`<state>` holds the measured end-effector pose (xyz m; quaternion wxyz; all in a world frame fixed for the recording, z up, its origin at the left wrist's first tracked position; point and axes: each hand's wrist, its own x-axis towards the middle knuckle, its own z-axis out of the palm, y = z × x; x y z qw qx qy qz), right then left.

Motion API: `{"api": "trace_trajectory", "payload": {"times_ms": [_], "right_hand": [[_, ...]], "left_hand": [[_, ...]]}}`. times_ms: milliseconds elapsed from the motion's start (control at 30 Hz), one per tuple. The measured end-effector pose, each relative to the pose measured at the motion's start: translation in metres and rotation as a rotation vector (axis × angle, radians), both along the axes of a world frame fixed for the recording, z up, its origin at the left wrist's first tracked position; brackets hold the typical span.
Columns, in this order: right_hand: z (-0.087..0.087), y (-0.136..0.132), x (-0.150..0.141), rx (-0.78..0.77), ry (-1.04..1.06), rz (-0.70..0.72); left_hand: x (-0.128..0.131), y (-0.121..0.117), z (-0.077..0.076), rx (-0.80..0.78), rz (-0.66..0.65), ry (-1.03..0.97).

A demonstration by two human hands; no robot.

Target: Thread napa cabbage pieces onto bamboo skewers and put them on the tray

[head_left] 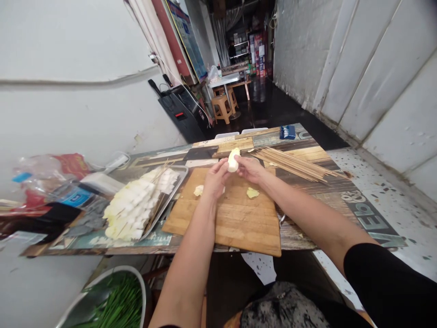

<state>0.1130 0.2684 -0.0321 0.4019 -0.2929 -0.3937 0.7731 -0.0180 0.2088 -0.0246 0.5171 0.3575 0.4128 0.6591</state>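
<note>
Above the far part of a wooden cutting board (249, 230), both my hands are closed on a pale white and yellow cabbage leaf piece (234, 160). My left hand (217, 178) pinches it from the left, and my right hand (251, 169) grips its right side. Two yellowish leaf scraps (252, 193) lie on the board, one left and one right. Left of the board, a metal tray (167, 207) carries a heap of skewered cabbage leaves (134, 205). A bundle of bamboo skewers (297, 164) lies loose on the table behind my right hand.
A blue box (287, 132) stands at the table's far right corner. Plastic packaging with a blue label (73, 196) and grey cloth-like material (89, 218) crowd the left end. Below the near edge, a metal bowl (145, 291) holds long green vegetables. Stools (221, 108) stand farther back.
</note>
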Motion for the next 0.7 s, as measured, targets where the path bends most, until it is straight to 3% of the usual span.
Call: {"api": "trace_trajectory", "payload": {"times_ms": [300, 700], "right_hand": [[-0.001, 0.001, 0.000, 0.036, -0.065, 0.006], [-0.013, 0.005, -0.010, 0.198, -0.216, -0.124]], "left_hand": [[-0.005, 0.002, -0.002, -0.038, 0.010, -0.003], [0.000, 0.001, -0.007, 0.008, 0.029, 0.121]]}}
